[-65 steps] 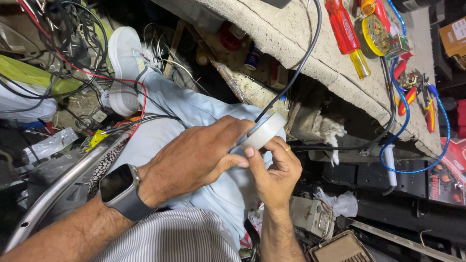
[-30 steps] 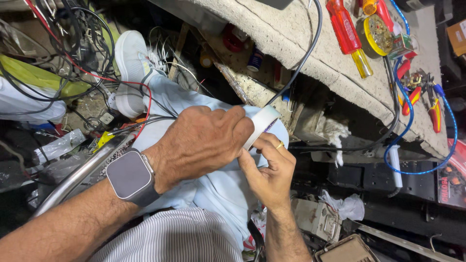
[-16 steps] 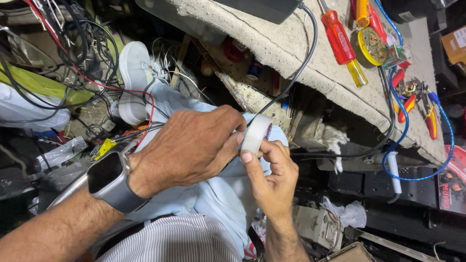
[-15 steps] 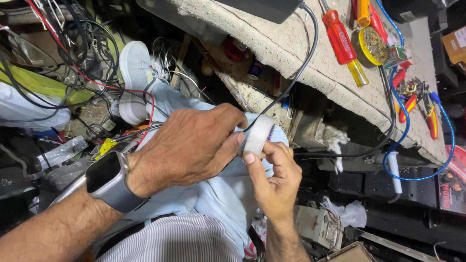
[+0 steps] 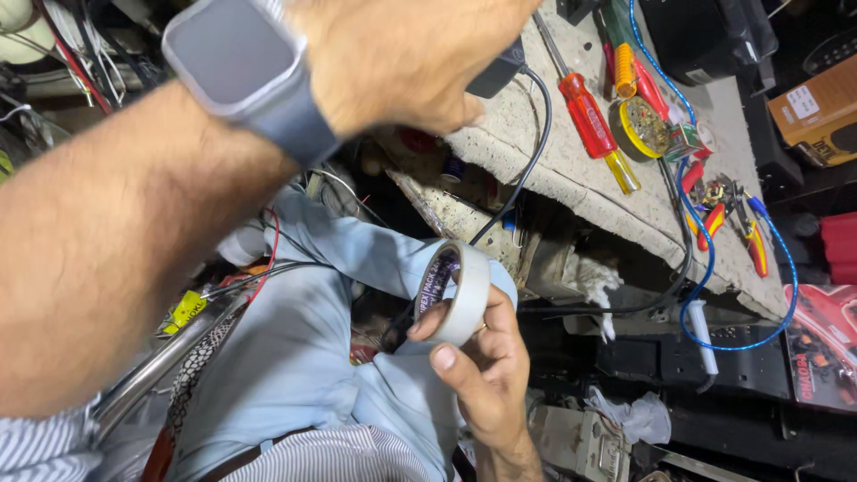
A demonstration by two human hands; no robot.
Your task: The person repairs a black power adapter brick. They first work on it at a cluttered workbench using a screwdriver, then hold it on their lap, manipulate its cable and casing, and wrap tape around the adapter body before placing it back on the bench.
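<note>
Right hand (image 5: 482,370) pinches white tape roll (image 5: 455,293) upright over lap, core exposed; left hand (image 5: 406,54), loosely curled and empty, reaches toward concrete bench (image 5: 571,170).

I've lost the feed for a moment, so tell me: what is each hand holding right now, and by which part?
The right hand holds the tape roll by its rim, thumb at the lower edge. The left hand is raised toward the bench; no object shows in it.

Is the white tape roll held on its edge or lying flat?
On its edge: the tape roll stands upright in the right hand, its open core facing sideways.
</note>
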